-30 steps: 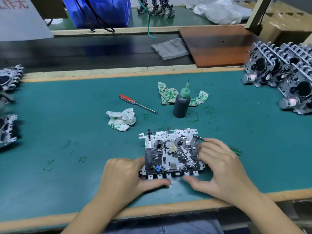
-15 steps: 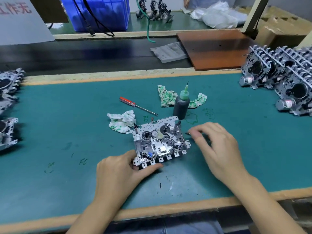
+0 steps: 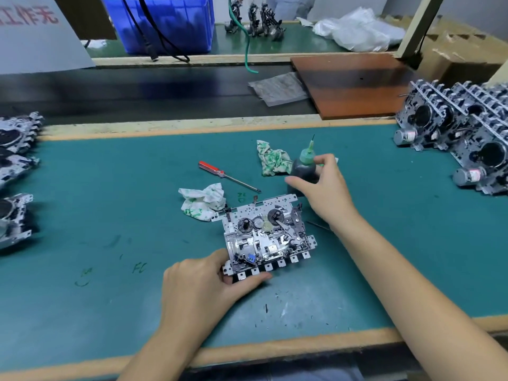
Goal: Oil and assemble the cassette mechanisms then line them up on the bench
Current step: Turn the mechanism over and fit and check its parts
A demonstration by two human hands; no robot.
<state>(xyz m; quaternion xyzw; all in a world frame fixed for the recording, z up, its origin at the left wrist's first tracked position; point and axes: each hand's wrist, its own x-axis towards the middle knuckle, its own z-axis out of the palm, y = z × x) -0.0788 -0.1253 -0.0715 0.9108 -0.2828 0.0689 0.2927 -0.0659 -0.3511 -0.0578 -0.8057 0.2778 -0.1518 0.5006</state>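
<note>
We see the green-matted surface (image 3: 110, 204) spread wide under us, with a dark conveyor belt (image 3: 137, 92) running behind it and a blue crate (image 3: 165, 26) beyond that. At the right edge stands a row of finished cassette mechanisms (image 3: 461, 138), packed side by side, and another group of mechanisms (image 3: 13, 160) lies at the left edge. Near the middle, close to us, the cassette mechanism (image 3: 266, 235) we are working on lies flat on the mat. Our left hand (image 3: 203, 287) grips its near left corner, thumb curled along the front row of tabs. Our right hand (image 3: 327, 188) reaches past the mechanism's far right corner, its fingers and thumb curled round the dark oil bottle (image 3: 303, 171), whose green needle nozzle points up. Just behind the bottle lies a crumpled green-printed rag (image 3: 272, 160); a second rag (image 3: 202, 200) touches the mechanism's far left corner. Between the rags lies a red-handled screwdriver (image 3: 228, 176).
</note>
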